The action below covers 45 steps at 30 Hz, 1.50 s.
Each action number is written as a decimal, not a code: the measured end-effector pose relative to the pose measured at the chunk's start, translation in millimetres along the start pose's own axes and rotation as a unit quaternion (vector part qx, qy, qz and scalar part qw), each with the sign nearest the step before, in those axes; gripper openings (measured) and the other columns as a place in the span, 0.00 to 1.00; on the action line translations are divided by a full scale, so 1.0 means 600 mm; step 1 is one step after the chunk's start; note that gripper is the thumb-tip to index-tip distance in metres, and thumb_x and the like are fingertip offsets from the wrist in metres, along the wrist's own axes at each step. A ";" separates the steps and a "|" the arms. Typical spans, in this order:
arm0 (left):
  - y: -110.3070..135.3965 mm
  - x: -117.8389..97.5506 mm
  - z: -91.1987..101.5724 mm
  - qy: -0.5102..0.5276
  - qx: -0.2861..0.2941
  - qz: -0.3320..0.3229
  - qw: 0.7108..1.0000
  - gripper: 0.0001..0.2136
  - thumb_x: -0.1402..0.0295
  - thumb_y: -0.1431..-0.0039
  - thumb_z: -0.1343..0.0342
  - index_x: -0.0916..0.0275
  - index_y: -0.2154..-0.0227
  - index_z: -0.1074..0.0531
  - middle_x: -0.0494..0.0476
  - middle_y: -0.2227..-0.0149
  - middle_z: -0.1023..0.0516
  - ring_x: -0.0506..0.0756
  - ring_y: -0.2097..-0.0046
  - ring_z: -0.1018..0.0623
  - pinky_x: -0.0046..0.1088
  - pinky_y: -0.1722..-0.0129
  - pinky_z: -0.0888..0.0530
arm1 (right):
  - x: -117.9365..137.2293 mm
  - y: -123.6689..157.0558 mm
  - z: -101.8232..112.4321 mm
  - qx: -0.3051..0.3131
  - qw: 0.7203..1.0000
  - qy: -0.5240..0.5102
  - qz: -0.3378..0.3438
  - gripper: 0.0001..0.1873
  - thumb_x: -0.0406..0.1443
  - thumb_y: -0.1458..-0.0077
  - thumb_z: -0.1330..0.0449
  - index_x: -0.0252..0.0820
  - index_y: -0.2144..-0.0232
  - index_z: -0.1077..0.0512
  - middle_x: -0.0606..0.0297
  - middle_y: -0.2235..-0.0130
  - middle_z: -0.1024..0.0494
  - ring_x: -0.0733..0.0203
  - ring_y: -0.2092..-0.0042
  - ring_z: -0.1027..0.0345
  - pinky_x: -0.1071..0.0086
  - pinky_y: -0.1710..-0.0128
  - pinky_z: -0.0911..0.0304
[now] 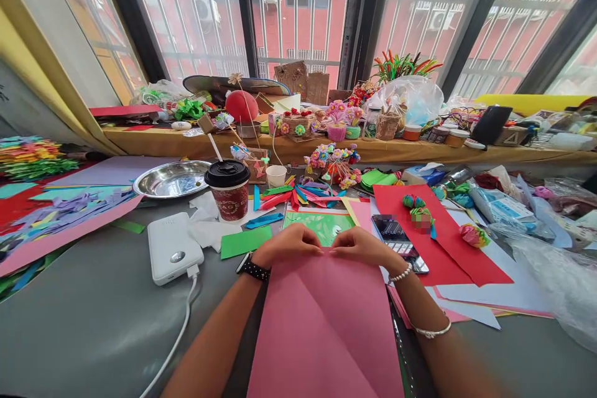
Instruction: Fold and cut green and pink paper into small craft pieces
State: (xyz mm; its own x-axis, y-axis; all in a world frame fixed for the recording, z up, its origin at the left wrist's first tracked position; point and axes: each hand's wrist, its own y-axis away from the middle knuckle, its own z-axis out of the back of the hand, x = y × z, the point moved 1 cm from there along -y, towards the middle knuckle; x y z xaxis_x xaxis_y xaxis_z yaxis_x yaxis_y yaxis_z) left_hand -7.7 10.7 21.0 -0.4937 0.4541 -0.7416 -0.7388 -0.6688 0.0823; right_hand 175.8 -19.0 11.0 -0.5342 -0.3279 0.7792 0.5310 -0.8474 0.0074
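A large sheet of pink paper with a diagonal crease stretches from my fingers down to the bottom of the head view. My left hand pinches its far edge near the middle, wrist in a black watch band. Right beside it, my right hand pinches the same edge, with the fingertips of both hands nearly touching. Just beyond the hands lies a bright green sheet, partly covered by them. A phone rests to the right of my right hand, and a small green paper piece lies left of my left hand.
A white power bank with a cable sits at left, near a lidded coffee cup and a metal plate. Red paper carrying small folded flowers lies at right. Craft items crowd the window ledge.
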 end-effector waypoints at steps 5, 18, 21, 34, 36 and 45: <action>0.000 0.011 -0.013 0.008 -0.023 0.015 1.000 0.12 0.62 0.56 0.48 0.67 0.77 0.27 0.50 0.79 0.29 0.48 0.75 0.34 0.19 0.78 0.41 | -0.012 -0.001 -0.005 0.008 1.000 -0.011 -0.027 0.16 0.43 0.56 0.46 0.34 0.76 0.27 0.67 0.79 0.30 0.68 0.77 0.42 0.76 0.80 0.49; 0.002 0.017 -0.022 0.028 -0.070 -0.006 0.997 0.13 0.61 0.55 0.48 0.66 0.75 0.26 0.54 0.74 0.25 0.50 0.71 0.31 0.20 0.73 0.37 | -0.020 0.000 -0.002 0.003 0.998 -0.055 -0.022 0.20 0.46 0.56 0.46 0.34 0.74 0.27 0.65 0.76 0.29 0.67 0.74 0.41 0.76 0.78 0.47; 0.003 0.018 -0.023 0.038 -0.074 -0.012 0.996 0.13 0.61 0.55 0.48 0.67 0.75 0.26 0.54 0.74 0.25 0.50 0.71 0.30 0.20 0.73 0.37 | -0.019 0.000 -0.001 0.006 0.998 -0.059 -0.020 0.20 0.47 0.56 0.46 0.33 0.73 0.28 0.65 0.75 0.29 0.67 0.74 0.41 0.76 0.77 0.47; 0.000 0.017 -0.025 0.051 -0.084 -0.005 0.995 0.13 0.60 0.56 0.47 0.67 0.75 0.25 0.55 0.74 0.24 0.50 0.71 0.30 0.19 0.74 0.36 | -0.020 0.002 0.003 0.017 0.997 -0.050 -0.052 0.20 0.48 0.59 0.45 0.34 0.79 0.30 0.70 0.80 0.38 0.70 0.77 0.48 0.77 0.81 0.54; 0.000 0.016 -0.025 0.059 -0.085 -0.004 0.995 0.14 0.60 0.56 0.47 0.67 0.75 0.25 0.55 0.74 0.24 0.51 0.71 0.29 0.20 0.74 0.36 | -0.022 0.002 0.003 0.018 0.997 -0.055 -0.054 0.20 0.48 0.59 0.45 0.34 0.79 0.30 0.70 0.80 0.39 0.71 0.77 0.49 0.77 0.82 0.54; -0.002 0.016 -0.029 0.036 -0.096 -0.022 0.994 0.12 0.62 0.54 0.48 0.66 0.75 0.26 0.54 0.74 0.24 0.50 0.72 0.29 0.19 0.74 0.36 | -0.018 0.004 0.004 0.003 0.997 -0.053 -0.051 0.19 0.46 0.57 0.46 0.34 0.82 0.33 0.71 0.81 0.41 0.72 0.78 0.52 0.77 0.82 0.56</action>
State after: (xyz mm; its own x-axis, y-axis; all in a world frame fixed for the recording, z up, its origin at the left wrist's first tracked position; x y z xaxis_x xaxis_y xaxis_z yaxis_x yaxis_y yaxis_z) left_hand -3.7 5.9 2.1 -0.4236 0.4472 -0.7877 -0.6545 -0.7523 -0.0751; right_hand 184.4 -16.3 4.3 -0.5126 -0.1936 0.8365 0.4813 -0.8716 0.0932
